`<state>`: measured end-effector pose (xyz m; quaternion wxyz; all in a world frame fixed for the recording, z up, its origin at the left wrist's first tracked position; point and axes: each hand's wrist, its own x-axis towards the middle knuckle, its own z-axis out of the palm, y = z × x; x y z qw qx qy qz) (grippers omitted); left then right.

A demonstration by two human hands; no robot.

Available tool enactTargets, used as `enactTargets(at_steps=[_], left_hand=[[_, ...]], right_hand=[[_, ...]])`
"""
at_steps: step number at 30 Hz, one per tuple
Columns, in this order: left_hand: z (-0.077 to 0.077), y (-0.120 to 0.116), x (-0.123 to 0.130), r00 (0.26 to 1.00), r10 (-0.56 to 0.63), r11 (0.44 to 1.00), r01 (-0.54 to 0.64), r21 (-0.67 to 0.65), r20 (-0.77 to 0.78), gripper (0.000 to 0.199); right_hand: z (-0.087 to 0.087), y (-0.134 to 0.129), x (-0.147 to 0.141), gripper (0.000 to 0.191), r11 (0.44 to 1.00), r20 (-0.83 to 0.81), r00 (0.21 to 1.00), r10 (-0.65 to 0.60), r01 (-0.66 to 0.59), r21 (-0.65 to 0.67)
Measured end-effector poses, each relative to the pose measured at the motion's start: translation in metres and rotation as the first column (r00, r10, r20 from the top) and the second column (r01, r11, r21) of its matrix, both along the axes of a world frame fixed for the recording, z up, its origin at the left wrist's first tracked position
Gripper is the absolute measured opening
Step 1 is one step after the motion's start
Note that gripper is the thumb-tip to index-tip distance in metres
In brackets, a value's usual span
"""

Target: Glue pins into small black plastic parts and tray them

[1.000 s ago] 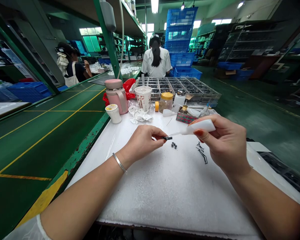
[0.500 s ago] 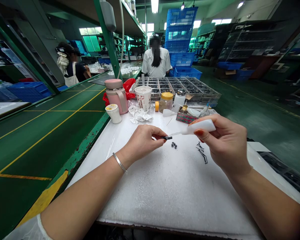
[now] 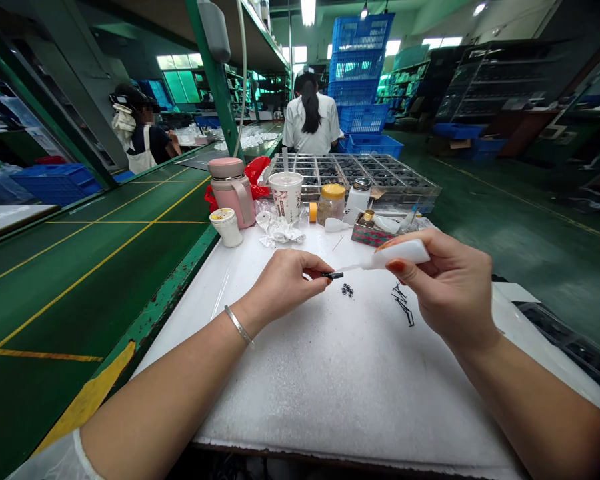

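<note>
Between thumb and fingertips my left hand (image 3: 293, 277) pinches a small black part (image 3: 336, 275), whose exact kind is too small to make out. My right hand (image 3: 447, 287) is closed around a white squeeze bottle (image 3: 405, 253), tilted with its thin nozzle toward the left. The nozzle's tip is at or very near the black part; whether they touch I cannot tell. Just below the part lie several tiny black round pieces (image 3: 347, 291) in a cluster. Thin black sticks (image 3: 404, 305) lie loose on the white work surface (image 3: 340, 380), left of my right hand.
Along the back stand a pink flask (image 3: 231, 193), a white tub (image 3: 227, 228), a paper cup (image 3: 287, 197), a yellow-lidded jar (image 3: 331, 204) and a small patterned box (image 3: 367, 233). Behind them is a compartment tray (image 3: 380, 170). A green conveyor (image 3: 105, 267) runs left. Two people sit farther off.
Almost nothing differs. Both hands keep their hold, the bottle's nozzle stays at the black part, and the whole view has shifted very slightly.
</note>
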<state>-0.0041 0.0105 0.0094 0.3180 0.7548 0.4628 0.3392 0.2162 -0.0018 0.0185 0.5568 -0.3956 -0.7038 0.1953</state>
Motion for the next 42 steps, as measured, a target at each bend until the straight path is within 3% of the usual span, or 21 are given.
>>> enactTargets(at_steps=[15, 18, 21, 25, 29, 31, 34, 39, 42], left_hand=[[-0.001, 0.000, 0.001, 1.000, 0.006, 1.000, -0.005, -0.026, 0.027, 0.017], [0.001, 0.001, 0.001, 0.995, 0.008, 0.994, 0.003, -0.112, 0.095, 0.017], [0.003, 0.002, 0.000, 0.966, 0.025, 0.958, 0.050, -0.283, 0.256, 0.016], [0.003, 0.004, -0.002, 0.899, 0.061, 0.916, 0.122, -0.383, 0.433, 0.019], [0.001, 0.004, -0.004, 0.861, 0.064, 0.906, 0.162, -0.392, 0.504, 0.019], [0.000, 0.004, -0.004, 0.860, 0.058, 0.907, 0.167, -0.386, 0.508, 0.018], [-0.002, 0.004, -0.002, 0.870, 0.036, 0.912, 0.173, -0.373, 0.492, 0.015], [-0.001, 0.001, 0.003, 0.888, -0.042, 0.942, 0.188, -0.279, 0.457, 0.014], [0.000, -0.001, 0.006, 0.916, -0.077, 0.964, 0.170, -0.206, 0.395, 0.018]], right_hand=[[0.000, 0.001, 0.000, 0.013, 1.000, -0.029, 1.000, 0.000, 0.000, 0.011], [0.000, 0.007, 0.001, 0.015, 0.999, -0.196, 0.980, 0.021, -0.028, -0.030], [-0.002, 0.014, 0.003, 0.021, 0.981, -0.450, 0.893, 0.032, -0.115, -0.159], [-0.006, 0.020, -0.001, 0.040, 0.866, -0.556, 0.827, 0.077, -0.333, -0.374], [-0.013, 0.016, -0.013, 0.030, 0.659, -0.477, 0.847, 0.234, -0.499, -0.563], [-0.016, 0.013, -0.019, 0.023, 0.597, -0.441, 0.840, 0.315, -0.537, -0.596], [-0.019, 0.012, -0.023, 0.025, 0.564, -0.441, 0.821, 0.362, -0.570, -0.598], [-0.018, 0.014, -0.021, 0.041, 0.409, -0.590, 0.760, 0.270, -0.646, -0.645], [-0.018, 0.015, -0.019, 0.031, 0.343, -0.615, 0.733, 0.290, -0.680, -0.648]])
